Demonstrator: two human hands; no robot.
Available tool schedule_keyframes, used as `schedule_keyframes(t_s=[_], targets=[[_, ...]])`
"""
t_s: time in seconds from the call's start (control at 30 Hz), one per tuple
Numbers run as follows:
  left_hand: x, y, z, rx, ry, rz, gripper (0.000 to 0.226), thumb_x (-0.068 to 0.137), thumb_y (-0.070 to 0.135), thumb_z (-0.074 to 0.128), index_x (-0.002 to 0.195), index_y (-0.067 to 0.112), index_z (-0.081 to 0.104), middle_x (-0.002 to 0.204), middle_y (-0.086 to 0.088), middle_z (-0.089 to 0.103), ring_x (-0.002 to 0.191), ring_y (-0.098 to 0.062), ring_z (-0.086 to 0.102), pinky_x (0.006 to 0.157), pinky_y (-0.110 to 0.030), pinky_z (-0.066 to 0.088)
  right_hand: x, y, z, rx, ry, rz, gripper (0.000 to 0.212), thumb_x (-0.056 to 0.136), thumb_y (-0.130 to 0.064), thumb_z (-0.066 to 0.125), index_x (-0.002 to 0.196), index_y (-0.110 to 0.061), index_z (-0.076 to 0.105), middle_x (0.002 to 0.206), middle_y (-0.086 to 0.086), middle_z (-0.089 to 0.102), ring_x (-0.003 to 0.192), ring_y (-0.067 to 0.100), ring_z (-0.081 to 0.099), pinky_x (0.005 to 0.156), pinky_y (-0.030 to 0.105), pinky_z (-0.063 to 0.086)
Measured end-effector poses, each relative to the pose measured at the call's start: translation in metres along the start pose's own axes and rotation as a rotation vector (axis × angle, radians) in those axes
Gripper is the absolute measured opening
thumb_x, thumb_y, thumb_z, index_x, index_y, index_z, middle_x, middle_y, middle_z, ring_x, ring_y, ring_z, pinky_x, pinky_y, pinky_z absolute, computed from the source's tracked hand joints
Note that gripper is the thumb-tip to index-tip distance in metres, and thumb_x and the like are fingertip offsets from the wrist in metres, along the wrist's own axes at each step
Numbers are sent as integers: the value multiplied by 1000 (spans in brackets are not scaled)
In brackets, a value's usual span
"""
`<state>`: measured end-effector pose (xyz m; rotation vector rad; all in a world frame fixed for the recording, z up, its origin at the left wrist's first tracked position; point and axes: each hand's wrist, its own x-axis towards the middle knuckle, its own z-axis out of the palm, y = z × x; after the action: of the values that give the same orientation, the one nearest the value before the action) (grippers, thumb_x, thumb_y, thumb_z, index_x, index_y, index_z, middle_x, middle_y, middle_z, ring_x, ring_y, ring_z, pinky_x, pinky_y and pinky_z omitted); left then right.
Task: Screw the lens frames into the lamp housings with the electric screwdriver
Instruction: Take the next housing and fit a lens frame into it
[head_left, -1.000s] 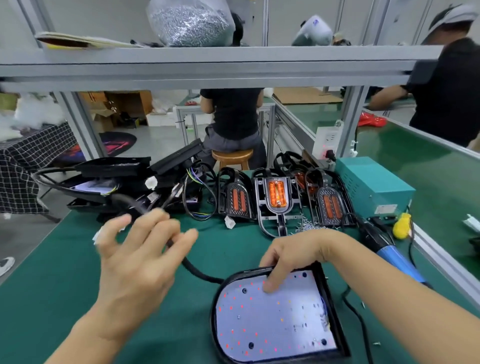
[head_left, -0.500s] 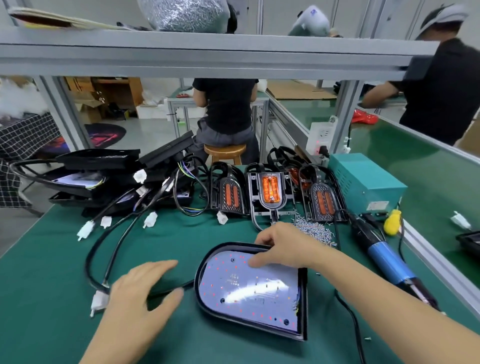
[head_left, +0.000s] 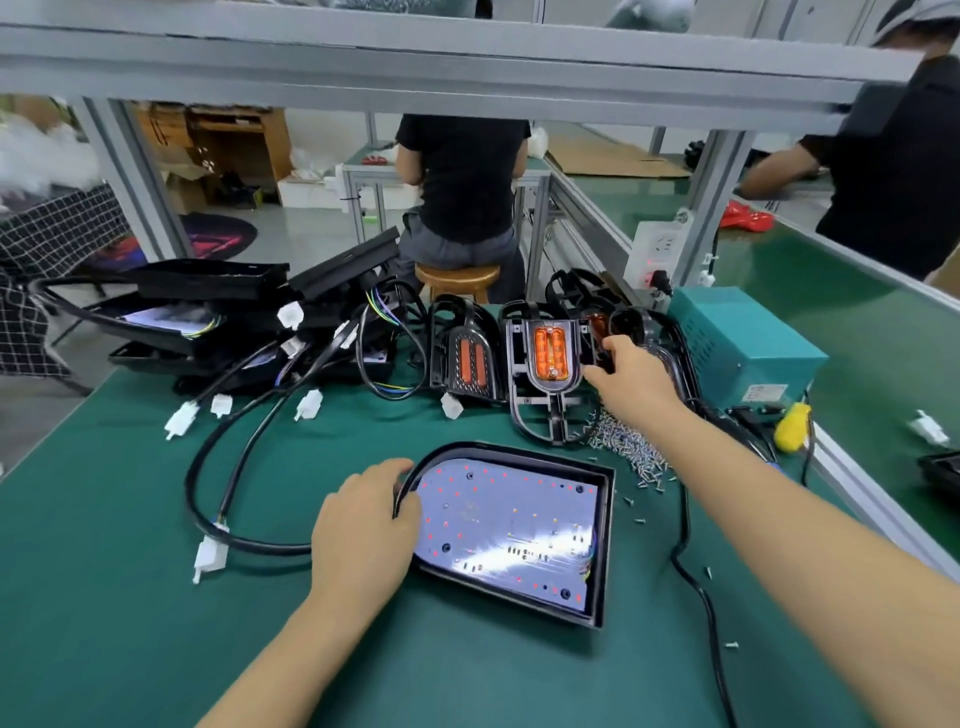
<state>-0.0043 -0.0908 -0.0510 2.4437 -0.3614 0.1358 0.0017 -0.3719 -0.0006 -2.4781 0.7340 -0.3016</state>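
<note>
The right hand (head_left: 631, 382) has been moved from the flat black lamp housing (head_left: 511, 530) to the shiny orange-lensed frames (head_left: 550, 358), fingers hidden. The housing's rim is now gripped by the left hand (head_left: 363, 525).

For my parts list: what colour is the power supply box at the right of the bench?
Teal, a blue-green; the power supply box shows in the head view.
</note>
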Motion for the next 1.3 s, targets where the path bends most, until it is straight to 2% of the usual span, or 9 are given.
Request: schedule_keyframes(t_s=[0.33,0.47,0.57,0.67,0.77,0.87,1.0,1.13,1.3], targets=[[2,5,3,52,13,9,25,91,17,49,112,10,61,104,-7,65,96,-31,55,81,-37,42,15,4,9,50,55,170,48,96,-27,60,133,-2,43,127,21,56,106,38,61,88,44,50],[1,6,2,29,6,-8,30,91,18,49,119,15,59,108,-4,64,98,-28,55,82,-35,42,11,2,11,-146,74,137,36,95,-29,61,117,-1,54,124,20,53,104,37,59,78,38,46],[1,7,1,28,-9,-25,29,91,19,49,118,16,59,104,-4,64,95,-29,55,82,-37,43,8,-1,12,-192,128,94,15,94,-17,58,85,-5,57,95,18,52,81,32,54,66,33,41],[2,7,-1,-1,-25,-37,32,90,20,53,121,18,59,109,-3,64,99,-27,55,87,-37,43,3,-2,7,-85,188,71,23,91,-10,56,70,-5,48,71,13,50,68,28,48,56,31,36],[1,8,-5,-101,56,38,28,91,22,56,118,18,61,114,2,62,103,-22,50,93,-40,40,-6,-6,-9,114,245,49,19,90,-10,54,72,-5,49,79,20,60,66,33,66,50,32,45],[-2,23,-11,-386,165,102,20,92,32,56,111,29,60,105,21,58,104,-8,49,88,-30,41,-23,-13,-22,297,279,63,22,89,-13,54,70,-6,46,74,8,54,44,19,65,30,17,30],[1,63,-15,-938,-85,34,37,76,53,61,110,42,53,106,27,63,104,9,55,81,-13,41,-60,-35,-21,418,246,-15,17,85,-11,59,73,0,53,69,8,61,38,11,61,38,27,45],[12,81,-8,-1178,-187,-9,39,88,16,64,123,24,50,110,3,67,107,-17,62,92,-31,47,-94,-46,-11,472,167,-44,15,85,-13,64,74,-5,56,71,9,65,53,21,67,47,32,53],[25,57,-25,-1233,-253,-40,39,90,-5,50,122,16,56,92,-4,66,78,-18,65,69,-25,53,-109,-35,-23,337,216,-218,21,86,-36,69,88,-18,59,83,-7,60,77,13,59,73,35,52]])
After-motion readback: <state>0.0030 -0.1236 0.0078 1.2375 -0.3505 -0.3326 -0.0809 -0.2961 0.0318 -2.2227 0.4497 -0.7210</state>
